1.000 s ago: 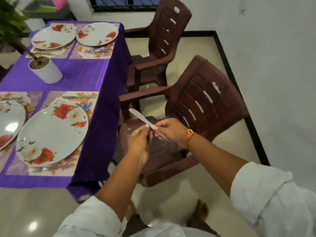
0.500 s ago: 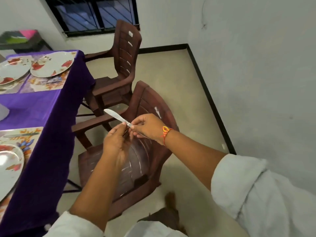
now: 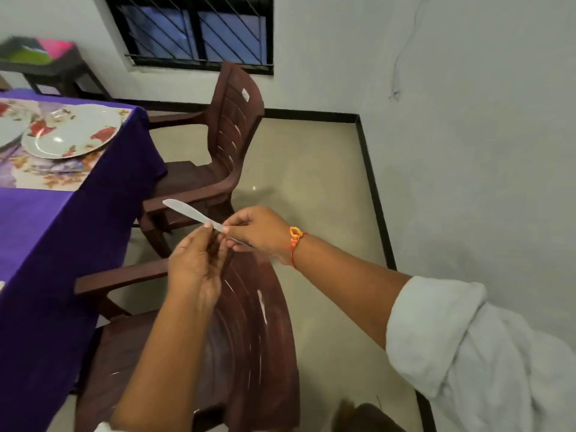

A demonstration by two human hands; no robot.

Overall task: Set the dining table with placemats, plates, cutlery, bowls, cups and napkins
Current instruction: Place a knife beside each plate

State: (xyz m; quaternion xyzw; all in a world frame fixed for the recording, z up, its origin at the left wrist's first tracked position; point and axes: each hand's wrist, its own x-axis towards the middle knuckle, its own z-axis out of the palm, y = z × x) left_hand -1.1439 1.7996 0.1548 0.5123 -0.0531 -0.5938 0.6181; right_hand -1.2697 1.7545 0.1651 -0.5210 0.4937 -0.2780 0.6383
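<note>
While beside brown chairs [image 3: 237,145], purple-clothed table [image 3: 46,232].

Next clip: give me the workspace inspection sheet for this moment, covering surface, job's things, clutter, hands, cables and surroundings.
Surface: purple-clothed table at the left.
Job's things: knife held in the air beside the table; flowered plate on a placemat.
Clutter: nothing seen.
Hands: right hand pinches the knife's handle; left hand pinches its neck; blade points toward the table.
Cables: thin dark line on the wall, wire or crack, cannot tell.
Surroundings: near chair, far chair, barred window, side table.
</note>
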